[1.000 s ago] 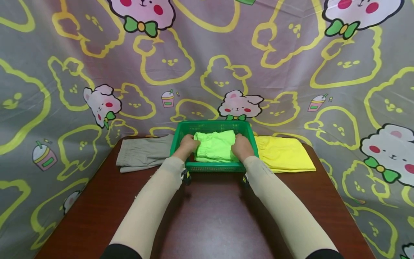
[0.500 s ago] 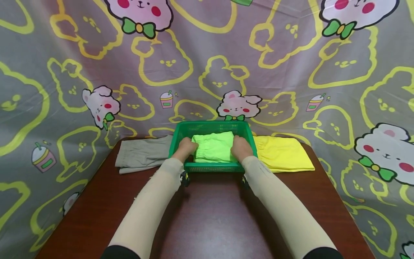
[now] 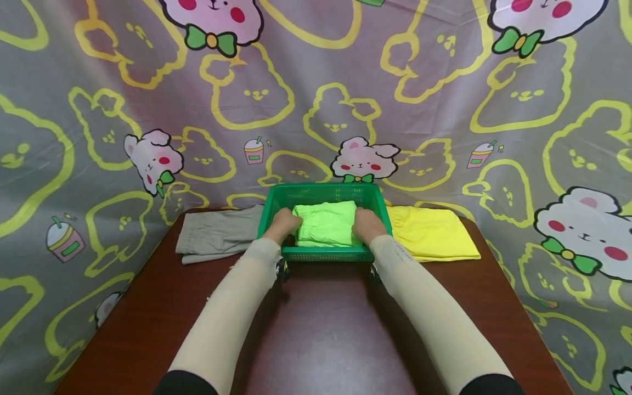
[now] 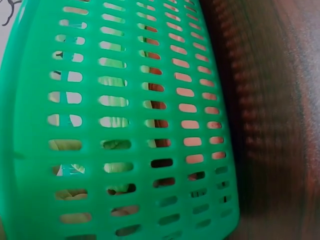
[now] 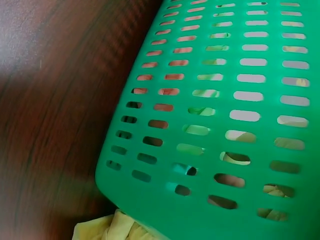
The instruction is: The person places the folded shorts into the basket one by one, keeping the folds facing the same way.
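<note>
Folded neon green shorts (image 3: 327,225) with a gathered elastic edge lie inside a green plastic basket (image 3: 326,254). My left hand (image 3: 283,225) reaches into the basket and pinches the left edge of the shorts. At their right edge, my right hand (image 3: 368,224) grips the cloth with curled fingers; some fingertips are hidden behind it. Both wrist views are mostly filled by the slotted basket wall (image 4: 135,135), with bits of hand and green cloth visible through the slots.
Folded grey clothing (image 3: 217,233) lies left of the basket, partly behind its side. To the right is a folded yellow garment (image 3: 439,236) with a gathered edge. The brown table (image 3: 326,329) meets a patterned curtain (image 3: 419,120) at the back.
Both hands and the green shorts have sunk very slightly in the basket since the first frame. Otherwise only a small shift of the head view shows.
</note>
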### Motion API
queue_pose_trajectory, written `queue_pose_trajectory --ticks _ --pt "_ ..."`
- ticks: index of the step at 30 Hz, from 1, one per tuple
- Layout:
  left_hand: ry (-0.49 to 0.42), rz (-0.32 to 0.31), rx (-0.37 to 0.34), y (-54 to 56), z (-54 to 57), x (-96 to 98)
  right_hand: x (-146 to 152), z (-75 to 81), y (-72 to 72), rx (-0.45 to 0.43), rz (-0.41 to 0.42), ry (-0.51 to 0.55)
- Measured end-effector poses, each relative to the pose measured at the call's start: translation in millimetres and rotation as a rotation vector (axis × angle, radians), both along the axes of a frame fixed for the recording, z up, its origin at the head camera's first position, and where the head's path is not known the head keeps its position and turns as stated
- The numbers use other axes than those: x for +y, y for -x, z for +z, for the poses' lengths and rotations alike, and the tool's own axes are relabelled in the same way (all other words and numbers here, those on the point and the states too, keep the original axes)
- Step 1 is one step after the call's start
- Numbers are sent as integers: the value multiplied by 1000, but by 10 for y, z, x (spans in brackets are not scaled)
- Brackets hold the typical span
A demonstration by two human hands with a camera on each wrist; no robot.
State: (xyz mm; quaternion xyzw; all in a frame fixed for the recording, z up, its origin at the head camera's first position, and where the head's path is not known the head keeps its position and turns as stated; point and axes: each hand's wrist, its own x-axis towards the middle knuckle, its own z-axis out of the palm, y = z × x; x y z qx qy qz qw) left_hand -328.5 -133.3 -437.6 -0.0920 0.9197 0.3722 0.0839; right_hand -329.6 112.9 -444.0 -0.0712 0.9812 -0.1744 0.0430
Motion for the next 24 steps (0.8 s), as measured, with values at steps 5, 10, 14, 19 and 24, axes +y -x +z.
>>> queue_pose_trajectory --ticks 5,10,14,19,24 --pt "14 25 -36 4 11 9 -2 34 -15 5 0 -6" --pt "47 16 -38 41 -24 -26 -12 29 -13 28 10 -17" --pt "105 -43 17 31 -23 -71 -12 31 -21 49 18 -28" --pt "138 -62 86 -49 67 -138 -11 95 -59 90 49 -43" --pt "5 -60 120 -142 218 -218 -5 174 -103 119 71 -21"
